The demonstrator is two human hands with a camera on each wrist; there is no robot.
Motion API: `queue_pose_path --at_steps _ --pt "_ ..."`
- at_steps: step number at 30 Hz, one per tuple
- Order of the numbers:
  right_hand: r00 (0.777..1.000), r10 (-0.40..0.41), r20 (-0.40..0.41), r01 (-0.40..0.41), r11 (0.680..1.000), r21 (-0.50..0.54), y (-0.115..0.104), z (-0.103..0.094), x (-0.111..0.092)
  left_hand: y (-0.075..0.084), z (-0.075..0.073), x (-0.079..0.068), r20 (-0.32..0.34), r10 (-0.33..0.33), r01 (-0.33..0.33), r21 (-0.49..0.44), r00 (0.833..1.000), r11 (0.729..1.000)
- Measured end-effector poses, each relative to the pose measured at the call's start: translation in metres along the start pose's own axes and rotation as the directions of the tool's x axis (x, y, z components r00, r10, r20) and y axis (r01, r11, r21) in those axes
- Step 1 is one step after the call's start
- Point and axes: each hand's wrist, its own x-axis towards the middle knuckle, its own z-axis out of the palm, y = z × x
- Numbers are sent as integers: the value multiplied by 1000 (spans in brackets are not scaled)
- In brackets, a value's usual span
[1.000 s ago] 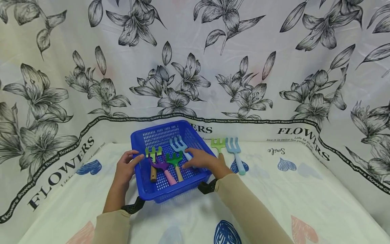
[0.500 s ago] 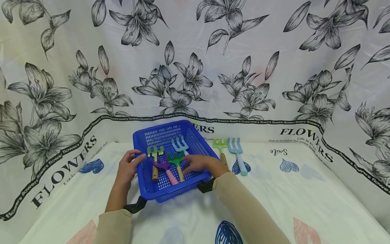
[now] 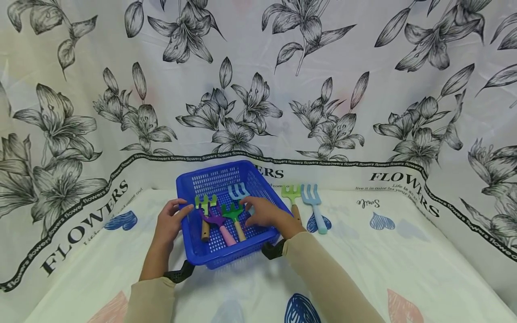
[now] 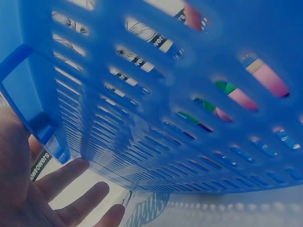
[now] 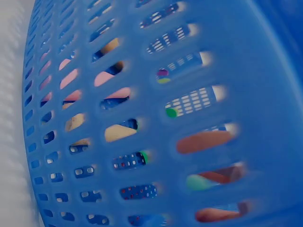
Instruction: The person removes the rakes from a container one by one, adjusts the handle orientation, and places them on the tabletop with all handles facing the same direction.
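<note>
A blue plastic basket [image 3: 240, 265] holds several small hand forks. My left hand [image 3: 168, 220] grips its left rim, thumb over the edge; in the left wrist view the other fingers [image 4: 78, 210] spread outside the wall. Inside, my right hand [image 3: 264, 213] holds the handle of a light blue fork [image 3: 238, 192], its fingers curled and partly hiding it. The right wrist view shows those fingers [image 5: 206, 141] through the slots, beside a teal handle end [image 5: 195, 182]. Left of that hand lie a green fork [image 3: 233, 213], a purple fork with pink handle [image 3: 227, 235] and a yellow-green fork [image 3: 206, 204].
Right of the basket, a light green fork [image 3: 291, 193] with a brown handle and another light blue fork [image 3: 313, 202] lie on the white patterned cloth [image 3: 363, 251]. A floral curtain [image 3: 323, 67] rises behind.
My right hand dips lower over the light blue fork's handle, then rises slightly, its fingers more curled; the fork's tines tilt a little. My left hand keeps its place on the rim.
</note>
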Motion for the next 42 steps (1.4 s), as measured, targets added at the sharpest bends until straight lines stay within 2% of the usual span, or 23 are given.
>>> queue_pose_path --at_steps 5,10,14,22,34,42 --pt "990 -17 -137 13 999 -30 1 0 1 0 0 0 3 4 -4 5 1000 1000" --pt "976 -6 -217 -5 999 -49 -3 -3 -3 1 0 0 6 0 0 10 1000 1000" --pt "956 -11 -293 -4 999 -50 -6 -6 -6 2 0 -1 6 3 -3 0 1000 1000" --pt "891 27 -454 -22 1000 18 -6 -8 -7 3 1 -1 -7 -12 12 12 1000 1000" --pt "811 43 -584 33 992 118 -4 -8 -10 1 0 1 -31 -14 15 28 999 1000" --pt "718 43 -695 85 985 148 -4 -9 -13 1 2 1 -22 -13 14 16 1000 1000"
